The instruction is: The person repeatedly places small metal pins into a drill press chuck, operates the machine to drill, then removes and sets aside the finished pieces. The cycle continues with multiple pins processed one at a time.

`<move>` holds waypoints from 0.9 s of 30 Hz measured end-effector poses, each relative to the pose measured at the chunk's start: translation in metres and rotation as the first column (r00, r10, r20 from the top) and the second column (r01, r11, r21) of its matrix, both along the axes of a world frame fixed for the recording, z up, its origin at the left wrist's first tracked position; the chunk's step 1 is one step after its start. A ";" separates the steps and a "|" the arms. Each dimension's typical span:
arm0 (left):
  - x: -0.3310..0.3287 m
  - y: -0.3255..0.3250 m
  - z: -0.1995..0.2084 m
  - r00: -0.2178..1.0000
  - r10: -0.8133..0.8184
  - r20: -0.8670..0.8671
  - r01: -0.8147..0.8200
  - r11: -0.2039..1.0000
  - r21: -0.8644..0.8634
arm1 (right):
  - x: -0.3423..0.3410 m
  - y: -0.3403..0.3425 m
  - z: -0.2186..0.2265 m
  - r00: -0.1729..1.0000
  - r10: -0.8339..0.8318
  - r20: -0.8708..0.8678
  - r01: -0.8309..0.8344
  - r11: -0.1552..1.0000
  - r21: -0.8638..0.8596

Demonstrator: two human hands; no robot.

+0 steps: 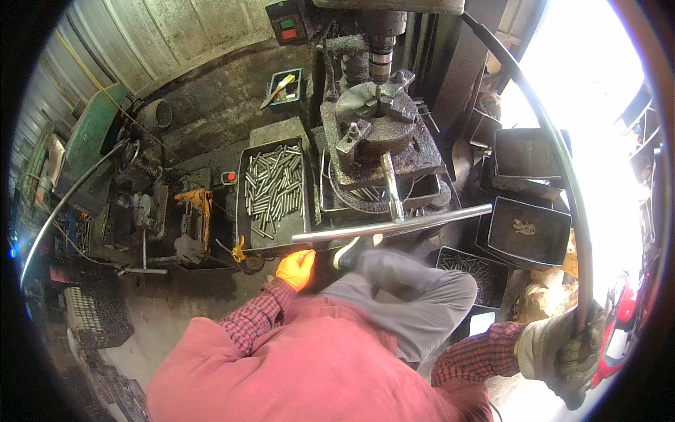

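Observation:
My right hand (562, 348), in a grey work glove, is wrapped round the lower end of a long curved lever (560, 151) of a drill press. Its chuck (380, 62) carries a drill bit (379, 100), which points down at a round clamping fixture (373, 116) on the machine's table. A T-shaped steel handle (422, 221) sticks out from the fixture towards me. Near its left end is my left hand (295, 269) in an orange glove, fingers closed together; whether they hold anything is hidden. Just beyond that hand stands a tray (241, 211) of short metal pins (274, 184).
At the back are a blue tray (299, 90) with a brush (279, 91) and a switch box (287, 27). Stacked metal trays (529, 228) and a bin of dark pins (464, 267) stand at right. A second machine (140, 204) and a plastic crate (97, 316) are at left.

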State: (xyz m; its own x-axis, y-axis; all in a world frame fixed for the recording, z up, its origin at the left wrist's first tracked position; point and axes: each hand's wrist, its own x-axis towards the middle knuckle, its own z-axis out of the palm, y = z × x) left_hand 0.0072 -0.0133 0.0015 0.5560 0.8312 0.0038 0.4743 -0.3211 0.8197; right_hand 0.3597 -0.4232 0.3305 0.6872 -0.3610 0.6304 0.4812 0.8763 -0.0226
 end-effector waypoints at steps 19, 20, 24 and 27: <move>0.001 0.001 0.001 0.998 0.051 0.032 -0.044 0.982 -0.186 | 0.006 -0.008 -0.030 0.999 -0.052 0.009 0.052 0.994 -0.099; 0.000 0.001 0.000 0.997 0.045 0.066 -0.032 0.982 -0.187 | 0.005 -0.007 -0.033 0.999 -0.008 0.034 0.012 0.993 -0.117; -0.001 0.002 0.001 0.998 0.038 0.059 -0.028 0.986 -0.165 | 0.003 -0.001 -0.037 0.981 0.143 0.134 -0.126 0.983 -0.130; -0.002 0.003 0.006 0.999 0.033 0.035 -0.028 0.990 -0.135 | 0.003 0.011 -0.038 0.893 0.347 0.287 -0.309 0.936 -0.170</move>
State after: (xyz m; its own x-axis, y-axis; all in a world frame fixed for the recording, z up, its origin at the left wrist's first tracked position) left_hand 0.0056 -0.0107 0.0076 0.5317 0.8423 -0.0886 0.4504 -0.1926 0.8718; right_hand 0.3622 -0.4119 0.2929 0.5189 -0.0597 0.8528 0.1668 0.9855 -0.0325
